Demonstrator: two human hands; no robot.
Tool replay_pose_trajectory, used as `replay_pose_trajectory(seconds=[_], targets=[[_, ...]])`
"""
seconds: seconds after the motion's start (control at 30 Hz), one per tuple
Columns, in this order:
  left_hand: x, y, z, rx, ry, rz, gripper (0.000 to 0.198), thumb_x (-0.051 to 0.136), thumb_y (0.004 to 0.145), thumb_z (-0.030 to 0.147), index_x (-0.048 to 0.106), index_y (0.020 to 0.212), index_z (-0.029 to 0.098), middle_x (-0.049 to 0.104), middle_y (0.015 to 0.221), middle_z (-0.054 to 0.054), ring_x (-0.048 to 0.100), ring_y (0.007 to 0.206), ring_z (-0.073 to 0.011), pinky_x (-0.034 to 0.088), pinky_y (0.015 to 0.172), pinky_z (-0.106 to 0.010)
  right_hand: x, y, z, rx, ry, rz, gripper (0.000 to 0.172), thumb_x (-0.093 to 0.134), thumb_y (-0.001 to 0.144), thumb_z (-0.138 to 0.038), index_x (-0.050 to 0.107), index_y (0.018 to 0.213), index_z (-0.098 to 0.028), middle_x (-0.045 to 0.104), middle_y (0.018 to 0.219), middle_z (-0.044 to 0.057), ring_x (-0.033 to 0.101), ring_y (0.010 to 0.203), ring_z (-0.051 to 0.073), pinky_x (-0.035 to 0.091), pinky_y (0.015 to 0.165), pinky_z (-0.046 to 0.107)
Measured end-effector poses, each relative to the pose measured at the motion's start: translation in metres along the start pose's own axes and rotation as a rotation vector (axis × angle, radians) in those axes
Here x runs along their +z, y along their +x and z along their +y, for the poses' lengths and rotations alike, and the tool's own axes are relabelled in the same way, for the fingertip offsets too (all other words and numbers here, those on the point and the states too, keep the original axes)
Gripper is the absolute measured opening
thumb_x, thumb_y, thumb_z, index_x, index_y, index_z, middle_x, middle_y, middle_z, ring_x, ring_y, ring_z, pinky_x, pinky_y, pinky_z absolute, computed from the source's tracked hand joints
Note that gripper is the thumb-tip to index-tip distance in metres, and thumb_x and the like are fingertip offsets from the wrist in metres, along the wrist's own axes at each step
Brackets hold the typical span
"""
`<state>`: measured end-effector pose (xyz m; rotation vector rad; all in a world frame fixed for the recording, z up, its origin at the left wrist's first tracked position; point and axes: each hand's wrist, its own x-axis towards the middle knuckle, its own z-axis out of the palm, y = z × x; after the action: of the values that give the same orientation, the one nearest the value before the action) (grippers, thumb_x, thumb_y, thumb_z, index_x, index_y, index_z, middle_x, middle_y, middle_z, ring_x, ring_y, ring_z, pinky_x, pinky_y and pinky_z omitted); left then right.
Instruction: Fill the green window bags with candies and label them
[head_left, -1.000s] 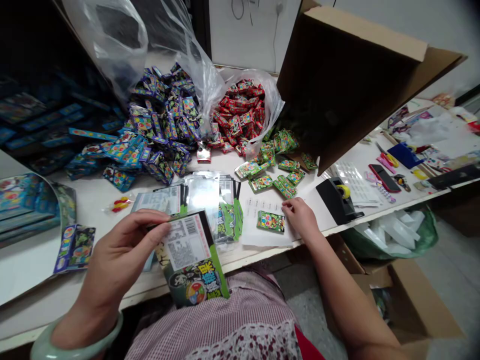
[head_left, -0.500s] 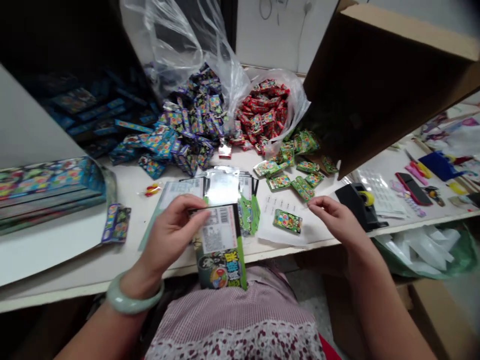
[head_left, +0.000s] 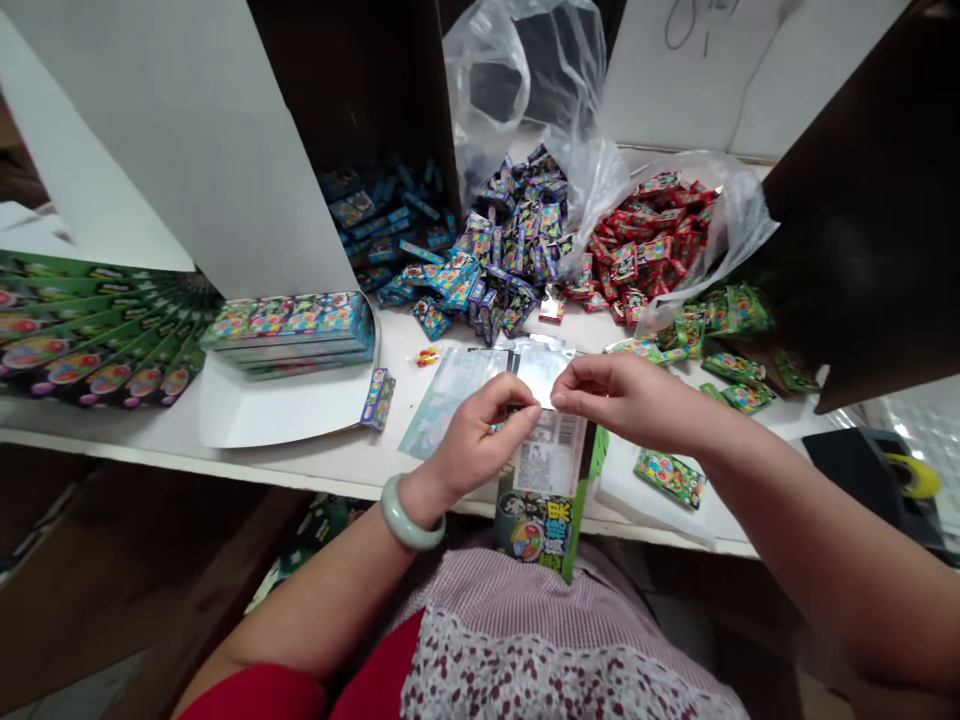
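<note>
The white table carries a heap of blue packets, red packets in a plastic bag, loose green packets, and stacked boxes on white card.

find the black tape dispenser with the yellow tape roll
In the head view, the black tape dispenser sits far right on the white table, past the green candy packet near the person's right hand.

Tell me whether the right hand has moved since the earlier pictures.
Yes. The right hand has moved left past the green packet: once on its right, it is now on its left, at the top of the large bag.
</note>
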<state>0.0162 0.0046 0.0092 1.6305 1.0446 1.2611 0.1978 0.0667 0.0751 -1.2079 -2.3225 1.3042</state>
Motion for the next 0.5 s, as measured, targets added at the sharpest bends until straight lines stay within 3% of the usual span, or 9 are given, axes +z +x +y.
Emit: replay_pose_trajectory(seconds=[0.33, 0.43, 0.5], targets=[[0.006, 0.001, -0.009, 0.012, 0.013, 0.083, 0.012, 0.068, 0.083, 0.024, 0.056, 0.084, 0.019, 0.058, 0.08, 0.0, 0.056, 0.077, -0.0138, 0.045, 0.07, -0.029, 0.005, 0.01, 0.003, 0.038, -0.045, 0.044, 0.016, 0.061, 0.081, -0.029, 0.063, 0.07, -0.018, 0.058, 0.062, 0.0, 0.049, 0.058, 0.012, 0.034, 0.052, 0.025], [0.004, 0.001, -0.011, 0.062, 0.039, 0.094, 0.012, 0.067, 0.084, 0.022, 0.055, 0.084, 0.02, 0.057, 0.081, 0.0, 0.057, 0.077, -0.0137, 0.047, 0.071, -0.028, 0.005, 0.016, 0.01, 0.088, 0.095, 0.019, 0.011, 0.063, 0.08, -0.026, 0.063, 0.073, -0.017, 0.058, 0.065, -0.001, 0.048, 0.059, 0.011, 0.034, 0.055, 0.024], [0.002, 0.001, -0.01, 0.087, 0.074, 0.073, 0.011, 0.066, 0.084, 0.021, 0.055, 0.087, 0.02, 0.057, 0.083, 0.0, 0.058, 0.079, -0.0138, 0.048, 0.072, -0.027, 0.008, 0.022, 0.017, 0.153, 0.312, -0.074, 0.007, 0.065, 0.078, -0.021, 0.061, 0.075, -0.017, 0.057, 0.066, -0.002, 0.049, 0.06, 0.01, 0.036, 0.057, 0.023]])
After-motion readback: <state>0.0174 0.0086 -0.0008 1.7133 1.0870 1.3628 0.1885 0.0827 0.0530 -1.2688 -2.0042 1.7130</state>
